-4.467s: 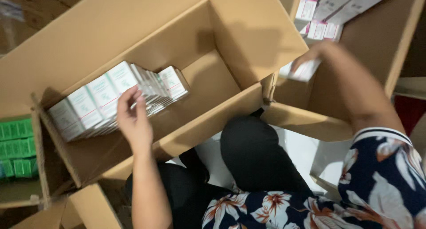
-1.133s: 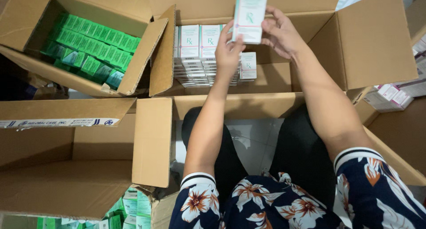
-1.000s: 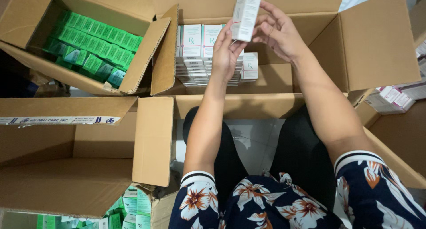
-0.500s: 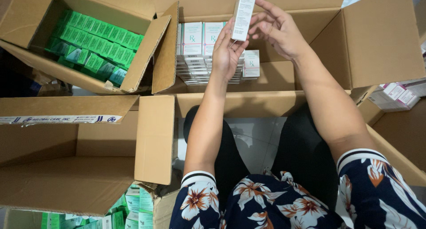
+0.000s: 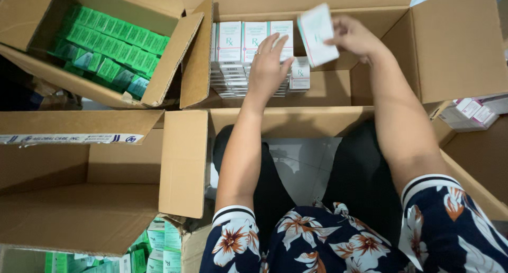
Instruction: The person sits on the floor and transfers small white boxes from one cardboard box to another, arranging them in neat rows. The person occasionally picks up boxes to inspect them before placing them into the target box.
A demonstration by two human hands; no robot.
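The right hand (image 5: pixel 353 37) pinched a small white carton (image 5: pixel 318 34), pink-edged and tilted, above the open cardboard box (image 5: pixel 455 50). The left hand (image 5: pixel 269 66), fingers loosely spread, rested against the stacked white cartons (image 5: pixel 241 50) inside.

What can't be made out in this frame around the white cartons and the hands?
- Head view: the front of the white carton in the right hand is motion-blurred.
- The left hand covers part of the stacked white cartons, so their count is unclear.
- The side box is cut off by the right edge.
- The green packs are too small to read.
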